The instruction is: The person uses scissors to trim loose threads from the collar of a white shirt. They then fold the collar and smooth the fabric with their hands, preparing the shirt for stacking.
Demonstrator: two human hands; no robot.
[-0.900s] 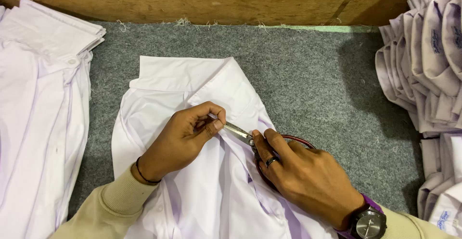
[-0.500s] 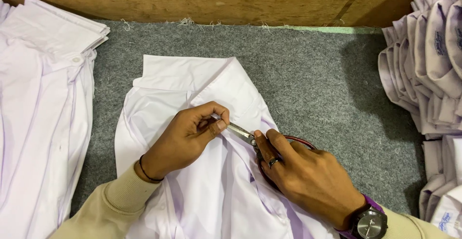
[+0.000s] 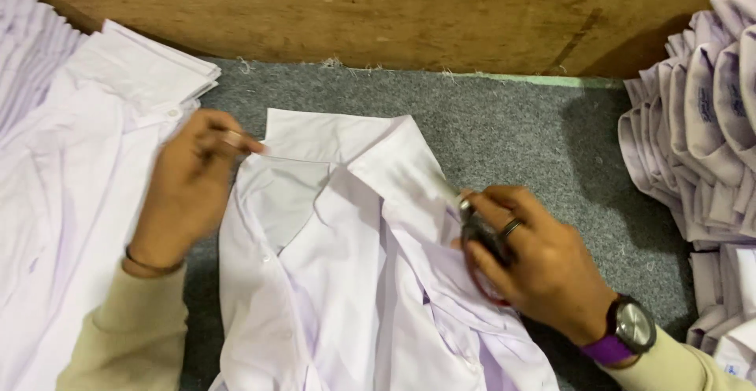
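Right hand (image 3: pixel 543 269), ring and purple-strap watch, clenched around small scissors (image 3: pixel 476 226); blades rest on right collar wing of white shirt (image 3: pixel 346 281). Shirt lies open beneath both hands on grey felt mat (image 3: pixel 512 131). Left hand (image 3: pixel 189 190) pinches shirt's left collar edge. Beyond left hand: shirt stack (image 3: pixel 71 147). Beyond right: folded shirt pile (image 3: pixel 701 131). Farthest: wooden board (image 3: pixel 378 13).

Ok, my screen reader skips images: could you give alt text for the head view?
A person's left hand pinches the collar of a white shirt on a grey mat, while the right hand holds small scissors beside it. Stacks of white shirts lie either side.
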